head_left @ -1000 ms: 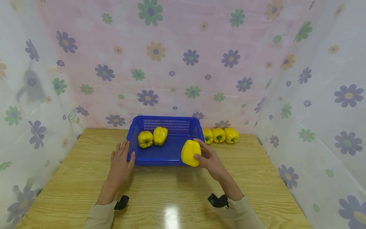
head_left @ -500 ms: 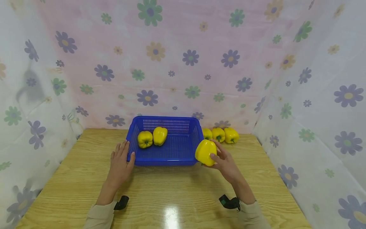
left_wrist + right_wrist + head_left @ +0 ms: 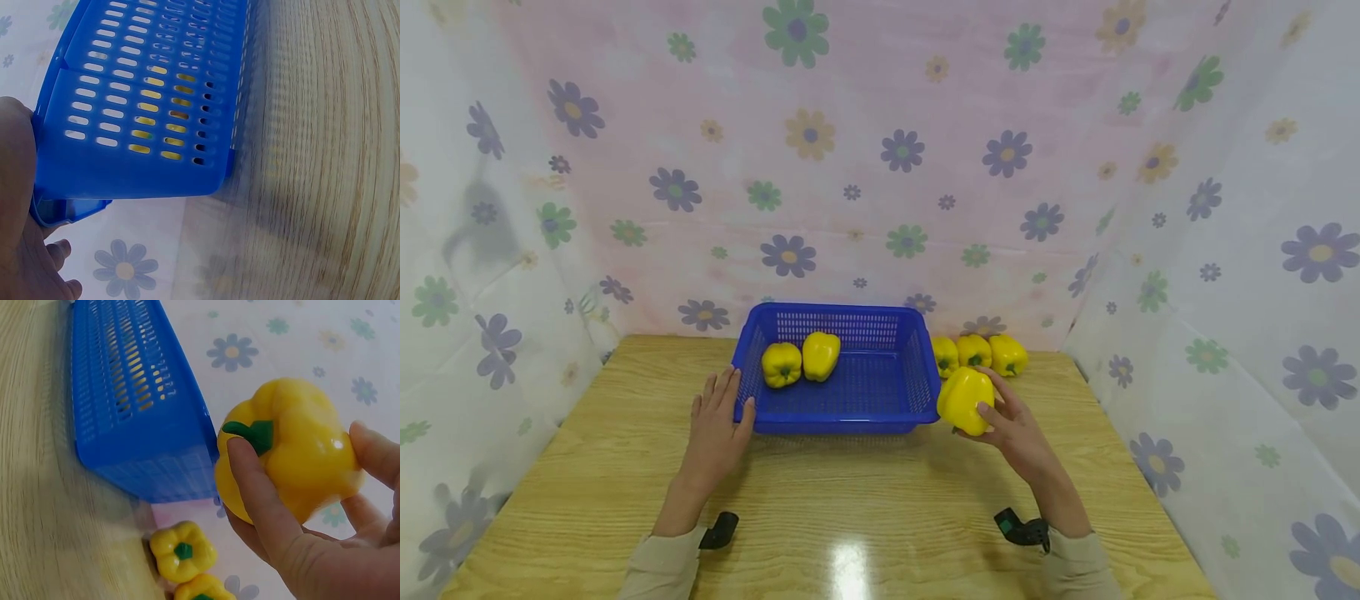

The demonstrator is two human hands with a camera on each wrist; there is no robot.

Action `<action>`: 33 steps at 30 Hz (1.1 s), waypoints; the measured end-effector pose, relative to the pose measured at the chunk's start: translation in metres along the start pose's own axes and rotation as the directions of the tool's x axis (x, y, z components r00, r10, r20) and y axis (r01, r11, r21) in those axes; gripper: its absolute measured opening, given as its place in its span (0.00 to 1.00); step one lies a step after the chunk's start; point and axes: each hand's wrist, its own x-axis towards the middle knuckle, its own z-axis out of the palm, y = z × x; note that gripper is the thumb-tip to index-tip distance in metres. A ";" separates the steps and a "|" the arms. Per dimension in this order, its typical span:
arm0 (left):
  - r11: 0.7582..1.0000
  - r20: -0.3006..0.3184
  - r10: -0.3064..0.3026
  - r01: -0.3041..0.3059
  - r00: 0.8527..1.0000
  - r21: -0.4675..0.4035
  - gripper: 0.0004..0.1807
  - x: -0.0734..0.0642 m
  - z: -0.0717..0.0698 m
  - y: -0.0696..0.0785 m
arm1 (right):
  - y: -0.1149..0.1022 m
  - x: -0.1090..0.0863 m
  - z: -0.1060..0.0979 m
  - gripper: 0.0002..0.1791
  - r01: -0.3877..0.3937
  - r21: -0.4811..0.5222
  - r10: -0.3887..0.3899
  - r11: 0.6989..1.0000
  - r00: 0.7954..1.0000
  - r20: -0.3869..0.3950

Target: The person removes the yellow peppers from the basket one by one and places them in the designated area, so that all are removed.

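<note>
My right hand grips a yellow bell pepper just off the right front corner of a blue plastic basket. Up close in the right wrist view, the thumb and fingers wrap this pepper, one fingertip beside its green stem. At the basket's left end, my left hand rests on the rim with its fingers extended. The left wrist view has the slotted side wall and part of that hand at the rim. Inside the basket, toward the left, lie two yellow bell peppers, one blocky and one longer.
Right of the basket, along the back of the wooden table, three more yellow peppers stand in a row: a left one, a middle one and a right one. Flowered cloth hangs behind and at both sides.
My right hand has moved right with the yellow bell pepper, from over the basket's right front corner to beyond its right end. The left hand and the basket stay put.
</note>
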 end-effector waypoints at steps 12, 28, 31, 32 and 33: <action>1.000 0.001 -0.003 0.003 1.000 -0.005 0.35 0.001 0.000 -0.001 | 0.016 -0.007 -0.021 0.34 -0.115 -0.053 0.116 0.992 0.993 0.015; 1.000 0.003 0.001 -0.001 1.000 -0.007 0.35 0.002 0.002 -0.002 | 0.041 0.013 -0.037 0.37 -0.247 -0.202 0.258 0.948 0.966 0.027; 1.000 0.002 0.000 0.000 1.000 -0.007 0.35 0.002 0.001 -0.002 | 0.043 0.019 -0.036 0.38 -0.249 -0.232 0.264 0.940 0.964 0.034; 1.000 0.003 -0.001 0.001 1.000 -0.007 0.35 0.002 0.000 -0.002 | 0.044 0.021 -0.036 0.38 -0.255 -0.242 0.271 0.936 0.962 0.032; 1.000 0.003 -0.003 0.003 1.000 -0.005 0.35 0.002 0.000 -0.002 | 0.044 0.023 -0.035 0.38 -0.258 -0.255 0.275 0.932 0.961 0.031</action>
